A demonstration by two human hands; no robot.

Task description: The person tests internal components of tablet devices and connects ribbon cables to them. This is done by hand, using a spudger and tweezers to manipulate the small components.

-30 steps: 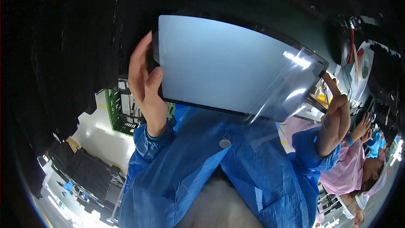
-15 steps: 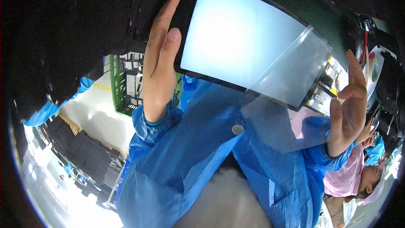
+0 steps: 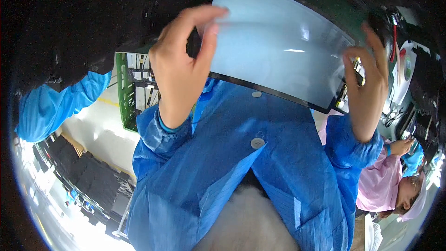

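A flat rectangular display panel [image 3: 274,42] with a black rim and a lit, pale blue-grey face lies tilted in front of my chest. My left hand [image 3: 183,60] reaches over its left edge, thumb and fingers curled toward each other, with blurred tips. At the right end, my right hand [image 3: 369,76] has thumb and forefinger drawn together near the panel's corner, the other fingers raised. A clear film [image 3: 297,49] seems to lie across the panel between both hands. It shows only as glare and a faint line from the left fingertips, so its edges are hard to make out.
Below left stands a green crate [image 3: 124,93] holding dark and pale parts. Cables and a red-handled tool [image 3: 395,42] are at the right. A co-worker in pink [image 3: 381,186] sits at far right; a blue sleeve [image 3: 65,104] shows at far left.
My left hand has moved right and curled over the panel's edge. My right hand has shifted left and up. The film no longer hangs below the panel, whose bright face now looks dimmer.
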